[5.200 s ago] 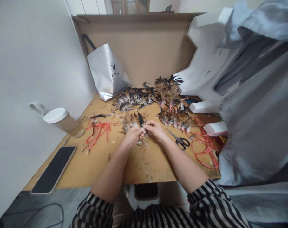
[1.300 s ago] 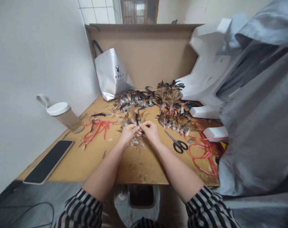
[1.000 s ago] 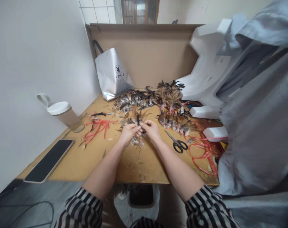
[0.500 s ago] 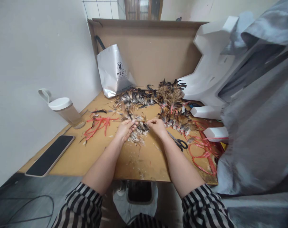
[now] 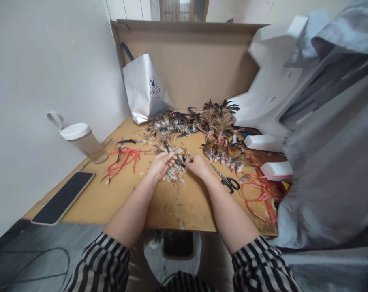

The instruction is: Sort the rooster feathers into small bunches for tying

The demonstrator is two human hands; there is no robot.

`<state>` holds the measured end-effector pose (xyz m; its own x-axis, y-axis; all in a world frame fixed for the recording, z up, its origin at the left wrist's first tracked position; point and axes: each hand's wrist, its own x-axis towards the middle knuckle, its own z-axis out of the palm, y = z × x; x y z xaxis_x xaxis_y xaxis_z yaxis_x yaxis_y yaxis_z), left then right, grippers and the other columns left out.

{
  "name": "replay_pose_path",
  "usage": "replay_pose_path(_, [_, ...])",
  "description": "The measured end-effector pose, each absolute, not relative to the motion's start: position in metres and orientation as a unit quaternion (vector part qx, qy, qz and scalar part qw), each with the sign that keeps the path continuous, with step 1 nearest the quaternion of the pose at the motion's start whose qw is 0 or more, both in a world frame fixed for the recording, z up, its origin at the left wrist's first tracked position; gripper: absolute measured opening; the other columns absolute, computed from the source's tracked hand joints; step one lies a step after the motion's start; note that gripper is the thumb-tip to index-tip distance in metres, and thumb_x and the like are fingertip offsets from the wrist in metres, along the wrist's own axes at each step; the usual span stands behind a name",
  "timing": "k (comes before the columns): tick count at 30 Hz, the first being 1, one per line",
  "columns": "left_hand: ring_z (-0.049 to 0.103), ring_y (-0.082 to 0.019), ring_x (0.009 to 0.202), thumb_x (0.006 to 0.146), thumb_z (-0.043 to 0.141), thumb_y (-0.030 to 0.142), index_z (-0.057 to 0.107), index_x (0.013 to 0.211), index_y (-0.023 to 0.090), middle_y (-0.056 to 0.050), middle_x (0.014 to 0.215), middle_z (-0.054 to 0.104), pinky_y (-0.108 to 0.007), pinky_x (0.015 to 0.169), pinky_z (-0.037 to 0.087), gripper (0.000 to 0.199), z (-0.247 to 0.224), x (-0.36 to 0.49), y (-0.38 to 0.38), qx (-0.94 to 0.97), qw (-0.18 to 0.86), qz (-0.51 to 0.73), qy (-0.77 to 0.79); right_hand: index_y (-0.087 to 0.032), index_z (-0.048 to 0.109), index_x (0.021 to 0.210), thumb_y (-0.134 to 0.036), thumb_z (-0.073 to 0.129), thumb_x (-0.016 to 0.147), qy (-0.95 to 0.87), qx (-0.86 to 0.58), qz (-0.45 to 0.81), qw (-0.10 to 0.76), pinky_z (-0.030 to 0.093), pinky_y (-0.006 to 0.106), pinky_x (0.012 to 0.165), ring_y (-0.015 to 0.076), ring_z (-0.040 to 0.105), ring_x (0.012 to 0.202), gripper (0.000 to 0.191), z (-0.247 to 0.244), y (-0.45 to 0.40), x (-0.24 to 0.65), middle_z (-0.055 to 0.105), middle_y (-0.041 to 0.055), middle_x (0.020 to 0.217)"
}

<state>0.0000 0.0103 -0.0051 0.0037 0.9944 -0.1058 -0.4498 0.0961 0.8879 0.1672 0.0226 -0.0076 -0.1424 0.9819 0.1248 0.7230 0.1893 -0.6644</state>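
Observation:
Fingers pinched together, my left hand (image 5: 161, 164) holds brown feathers (image 5: 163, 147) whose tips stick up past the thumb. My right hand (image 5: 198, 165) is closed in a pinch at the right edge of a loose pile of fluffy feathers (image 5: 175, 177); a small dark feather seems to sit at its fingertips. The pile lies on the table under and between both hands. To the right of my right hand lie black-handled scissors (image 5: 227, 181). Tied feather bundles (image 5: 228, 156) with pink bindings rest beyond them, and more feathers (image 5: 176, 123) are heaped farther back.
Red plastic strips (image 5: 126, 160) lie left, and a tangle of red ribbon (image 5: 259, 198) lies right. A phone (image 5: 64, 198), a lidded cup (image 5: 86, 144) and a silver bag (image 5: 144, 89) stand or lie along the left. White foam (image 5: 270, 89) and grey cloth (image 5: 330, 170) border the right.
My right hand has shifted slightly left and down, closer to the feather pile, uncovering more of the scissors. My left hand keeps its pinch. The view has tilted a little.

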Motion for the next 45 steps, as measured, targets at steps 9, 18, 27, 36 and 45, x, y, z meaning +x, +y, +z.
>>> replay_pose_path(9, [0.056,-0.004,0.049,0.071,0.064,0.013,0.063,0.078,0.006,-0.009,0.072,0.068,-0.011,0.043,0.043,0.01,-0.004,0.002,0.008,0.329,0.664,0.55,0.386,-0.012,0.061,0.063,-0.037,0.059,0.057,-0.538,-0.513,0.44,0.503,0.036,0.022,0.051,0.0085,0.043,0.047,0.025,-0.002,0.028,0.164,0.055,-0.0012,0.052])
replay_pose_path(18, [0.055,-0.004,0.05,0.072,0.064,0.012,0.062,0.078,0.006,-0.009,0.073,0.067,-0.01,0.044,0.043,0.009,-0.005,0.0,0.01,0.318,0.661,0.563,0.381,-0.013,0.063,0.068,-0.032,0.055,0.061,-0.632,-0.555,0.344,0.417,0.034,0.02,0.049,0.009,0.045,0.049,0.022,-0.017,0.039,0.172,0.056,-0.0011,0.055])
replay_pose_path(27, [0.055,-0.004,0.05,0.074,0.061,0.013,0.063,0.078,0.007,-0.008,0.072,0.067,-0.01,0.043,0.043,0.008,-0.005,-0.001,0.01,0.315,0.654,0.575,0.377,-0.018,0.065,0.062,-0.03,0.057,0.062,-0.754,-0.572,0.215,0.241,0.03,0.022,0.049,0.0109,0.048,0.051,0.015,-0.002,0.018,0.17,0.059,0.0008,0.057])
replay_pose_path(36, [0.055,-0.004,0.049,0.073,0.062,0.013,0.063,0.078,0.007,-0.007,0.071,0.067,-0.01,0.043,0.042,0.008,-0.003,-0.001,0.009,0.315,0.654,0.569,0.386,-0.018,0.061,0.051,-0.018,0.056,0.058,-0.778,-0.566,0.205,0.179,0.03,0.024,0.048,0.0119,0.048,0.047,0.008,0.006,0.012,0.172,0.059,0.0034,0.052])
replay_pose_path(45, [0.056,-0.004,0.05,0.071,0.065,0.015,0.064,0.08,0.006,-0.009,0.073,0.068,-0.011,0.043,0.043,0.012,-0.006,0.002,0.009,0.324,0.668,0.543,0.393,-0.015,0.06,0.064,-0.034,0.064,0.059,-0.574,-0.46,0.529,0.422,0.031,0.02,0.044,0.0067,0.044,0.043,0.02,0.014,0.019,0.175,0.059,-0.001,0.056])
